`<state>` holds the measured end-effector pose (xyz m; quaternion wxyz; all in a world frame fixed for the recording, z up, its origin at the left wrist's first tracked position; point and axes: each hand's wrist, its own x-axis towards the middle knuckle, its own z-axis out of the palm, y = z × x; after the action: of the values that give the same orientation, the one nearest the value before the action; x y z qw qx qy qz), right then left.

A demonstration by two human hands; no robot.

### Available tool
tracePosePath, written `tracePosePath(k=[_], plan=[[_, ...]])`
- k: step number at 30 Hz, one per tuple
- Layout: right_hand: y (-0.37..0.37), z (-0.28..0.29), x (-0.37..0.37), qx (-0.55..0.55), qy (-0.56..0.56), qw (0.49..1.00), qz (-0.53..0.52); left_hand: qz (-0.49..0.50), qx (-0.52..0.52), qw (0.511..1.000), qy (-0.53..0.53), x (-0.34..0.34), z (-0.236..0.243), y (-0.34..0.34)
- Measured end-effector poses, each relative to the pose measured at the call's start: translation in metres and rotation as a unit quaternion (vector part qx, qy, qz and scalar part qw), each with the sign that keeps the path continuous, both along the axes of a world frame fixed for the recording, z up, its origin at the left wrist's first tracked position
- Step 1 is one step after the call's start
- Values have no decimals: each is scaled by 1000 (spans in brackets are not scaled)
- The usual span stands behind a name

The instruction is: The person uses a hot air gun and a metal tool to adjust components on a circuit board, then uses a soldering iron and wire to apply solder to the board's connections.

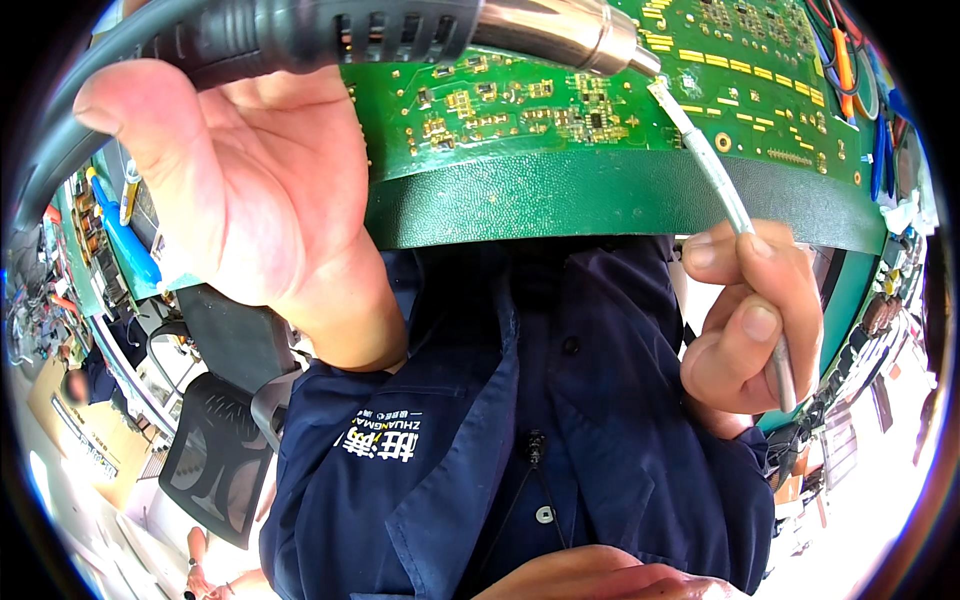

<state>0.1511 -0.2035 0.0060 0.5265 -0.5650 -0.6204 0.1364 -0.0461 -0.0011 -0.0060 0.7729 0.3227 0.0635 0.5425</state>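
Observation:
My left hand point(265, 200) grips a black hot-air handpiece point(390, 30) from below, with its fingertips hidden behind it. The metal nozzle point(610, 45) points down and right at the green circuit board point(480, 140), which carries many small components and gold pads. My right hand point(750, 310) pinches a slim silver metal tool point(710, 160), possibly tweezers, whose tip is just below the nozzle, at a small spot on the board. Whether the tip touches the board I cannot tell.
The green desk edge point(600, 195) runs beneath the board. Pliers with orange handles point(842, 70) and other tools lie at the right, a blue tool point(130, 240) at the left. A black mesh chair point(215, 460) stands at lower left, near other people point(80, 385).

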Motion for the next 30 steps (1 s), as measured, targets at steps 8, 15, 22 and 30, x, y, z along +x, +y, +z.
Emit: tracePosePath(k=[8, 15, 22, 30], plan=[[6, -4, -9, 57, -60, 996, -32, -3, 0, 1000, -2, 0, 1, 0], [3, -7, -12, 43, -26, 998, -31, -5, -5, 1000, -4, 0, 2, 0], [4, -8, -14, 47, -49, 997, -42, -7, -9, 1000, -6, -1, 3, 0], [3, -11, -10, 47, 52, 997, -28, -11, -13, 1000, -7, -3, 3, 2]])
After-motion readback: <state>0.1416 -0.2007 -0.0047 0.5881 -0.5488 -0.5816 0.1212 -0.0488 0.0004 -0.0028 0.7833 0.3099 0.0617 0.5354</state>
